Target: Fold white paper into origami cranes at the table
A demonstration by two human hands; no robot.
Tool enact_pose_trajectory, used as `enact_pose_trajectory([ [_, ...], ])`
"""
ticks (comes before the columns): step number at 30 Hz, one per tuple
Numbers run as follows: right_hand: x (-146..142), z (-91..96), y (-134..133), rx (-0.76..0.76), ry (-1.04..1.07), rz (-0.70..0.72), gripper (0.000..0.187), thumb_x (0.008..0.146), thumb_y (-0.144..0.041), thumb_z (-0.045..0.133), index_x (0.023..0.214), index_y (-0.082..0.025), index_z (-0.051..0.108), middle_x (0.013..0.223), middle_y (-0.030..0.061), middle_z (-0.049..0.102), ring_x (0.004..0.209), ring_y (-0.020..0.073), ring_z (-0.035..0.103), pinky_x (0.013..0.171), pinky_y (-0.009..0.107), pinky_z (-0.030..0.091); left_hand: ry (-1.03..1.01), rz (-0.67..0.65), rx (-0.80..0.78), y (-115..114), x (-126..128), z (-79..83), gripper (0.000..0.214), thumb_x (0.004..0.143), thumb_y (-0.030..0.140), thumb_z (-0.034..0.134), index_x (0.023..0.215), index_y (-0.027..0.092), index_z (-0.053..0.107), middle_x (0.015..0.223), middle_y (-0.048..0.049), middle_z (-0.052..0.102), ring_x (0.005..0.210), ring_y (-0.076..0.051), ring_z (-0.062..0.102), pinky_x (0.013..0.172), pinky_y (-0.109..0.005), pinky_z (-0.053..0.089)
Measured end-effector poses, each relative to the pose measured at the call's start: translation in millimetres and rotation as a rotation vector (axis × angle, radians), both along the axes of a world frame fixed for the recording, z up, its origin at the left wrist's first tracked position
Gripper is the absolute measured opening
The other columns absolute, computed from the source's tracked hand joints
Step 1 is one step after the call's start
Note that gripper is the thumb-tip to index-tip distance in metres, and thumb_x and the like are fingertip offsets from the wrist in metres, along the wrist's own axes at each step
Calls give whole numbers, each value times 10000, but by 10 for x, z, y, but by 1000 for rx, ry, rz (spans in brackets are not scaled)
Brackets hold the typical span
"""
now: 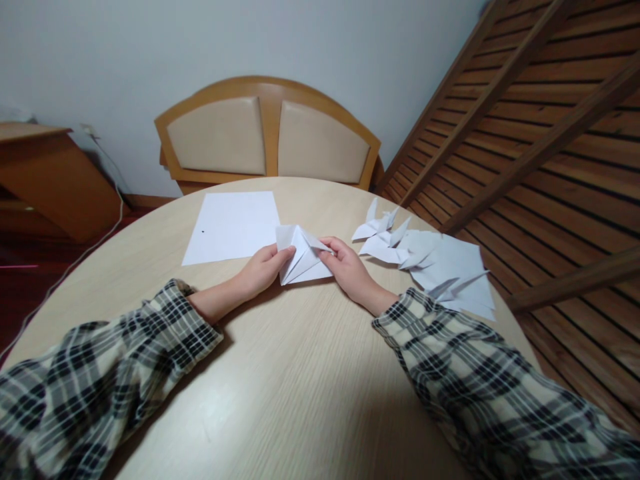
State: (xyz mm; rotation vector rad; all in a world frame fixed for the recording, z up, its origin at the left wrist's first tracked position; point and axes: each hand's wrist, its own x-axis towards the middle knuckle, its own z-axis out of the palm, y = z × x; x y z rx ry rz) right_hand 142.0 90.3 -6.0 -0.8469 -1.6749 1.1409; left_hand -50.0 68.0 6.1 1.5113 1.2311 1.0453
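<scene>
A partly folded piece of white paper (303, 261) is held up over the middle of the table, its creases and a raised flap facing me. My left hand (263, 270) pinches its left side, thumb on top. On the other side my right hand (350, 270) grips the right edge between thumb and fingers. The fingers behind the paper are partly hidden. Several folded white paper cranes (383, 245) stand to the right, beyond my right hand.
Flat white sheets (233, 227) lie at the back left of the round wooden table (280, 387). More white paper (450, 263) lies under some cranes at the right. Behind the table is a padded headboard (270, 133); a slatted wooden panel (550, 147) slants along the right.
</scene>
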Motion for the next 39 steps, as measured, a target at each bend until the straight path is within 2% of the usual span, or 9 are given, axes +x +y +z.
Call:
enact_pose_trajectory([
  [4,1,13,-3,-47,26,-23,344,887,-534,500,894,-204,594,886,36,619,830,172,558,752,301,451,11,-13,27,-7,-2,12,354,795,485,539,854,144,614,853,-84,684,764,-213,587,723,-313,456],
  [9,-9,5,8,-153,106,-50,451,835,-651,514,816,-205,573,802,31,620,768,170,554,705,300,456,57,-38,53,3,-17,-25,384,811,515,520,862,145,612,874,-83,678,779,-215,580,737,-315,451],
  [16,-4,-21,99,-218,266,-104,377,764,-579,637,821,-210,589,790,15,622,775,163,561,712,292,453,176,-73,83,-31,-1,-4,384,837,526,488,695,175,551,686,-24,576,629,-164,483,608,-281,402],
  [22,18,-8,117,-276,274,-85,375,718,-558,673,805,-200,604,768,22,635,759,168,567,698,296,458,252,-111,124,-58,10,28,387,854,504,487,631,189,519,637,-11,545,602,-157,469,615,-285,401],
  [26,16,2,93,-329,272,-37,385,731,-565,679,796,-194,602,741,15,636,711,158,577,661,291,457,230,-157,133,-59,4,8,368,867,495,492,708,174,579,714,-30,611,661,-169,522,669,-293,430],
  [29,10,5,83,-358,308,-51,381,725,-549,704,812,-190,608,735,14,634,671,150,568,621,283,443,189,-167,108,-53,-4,4,359,863,492,509,763,159,601,737,-34,621,661,-160,518,659,-289,427],
  [35,1,-26,89,-299,340,-29,346,727,-517,729,752,-195,604,714,-9,603,688,141,543,665,289,428,1,-28,42,-14,-7,13,389,835,528,548,810,143,600,723,-29,603,632,-146,488,575,-260,397],
  [39,-4,-50,89,-275,311,-24,339,746,-508,722,724,-196,590,685,-25,573,685,135,524,661,279,420,-46,-12,56,27,-16,-21,404,856,536,527,860,139,600,771,-31,611,676,-155,508,604,-266,410],
])
